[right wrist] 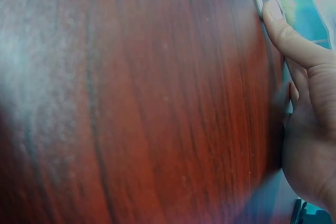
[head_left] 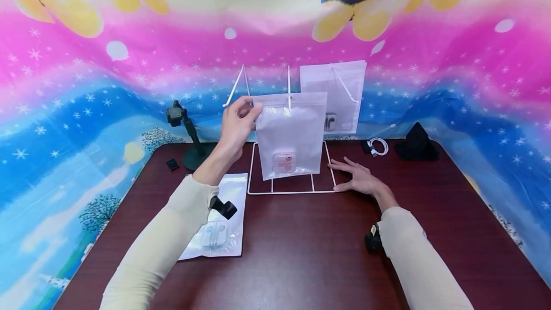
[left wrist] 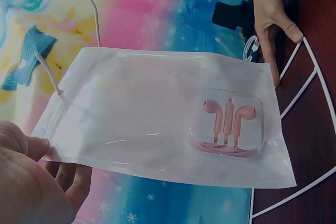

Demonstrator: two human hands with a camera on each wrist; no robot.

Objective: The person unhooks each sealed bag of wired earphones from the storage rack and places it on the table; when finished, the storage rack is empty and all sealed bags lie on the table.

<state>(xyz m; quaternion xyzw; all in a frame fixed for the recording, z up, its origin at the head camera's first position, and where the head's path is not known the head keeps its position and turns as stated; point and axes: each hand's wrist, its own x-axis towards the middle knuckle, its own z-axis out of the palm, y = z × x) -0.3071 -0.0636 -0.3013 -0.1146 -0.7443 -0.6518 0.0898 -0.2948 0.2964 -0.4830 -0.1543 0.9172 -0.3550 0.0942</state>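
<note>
My left hand (head_left: pixel 237 126) pinches the top left corner of a white zip bag (head_left: pixel 292 123) between thumb and fingers. Pink earphones (left wrist: pixel 229 121) in a clear square case show through the bag's lower part. The middle prong of a white wire display rack (head_left: pixel 292 193) passes through the hole at the bag's top edge. Thumb and fingers spread, my right hand (head_left: pixel 359 178) rests against the right side of the rack's base, thumb at the front corner. On the rack's right prong hangs another white bag (head_left: pixel 344 78) with dark earphones, partly hidden behind the first.
A white bag (head_left: pixel 234 214) with white earphones lies at left, partly under my left forearm. Behind it stands a small black stand (head_left: pixel 195 145) beside a small black square (head_left: pixel 172 164). A coiled white cable (head_left: pixel 380 146) and a black holder (head_left: pixel 416 145) sit back right.
</note>
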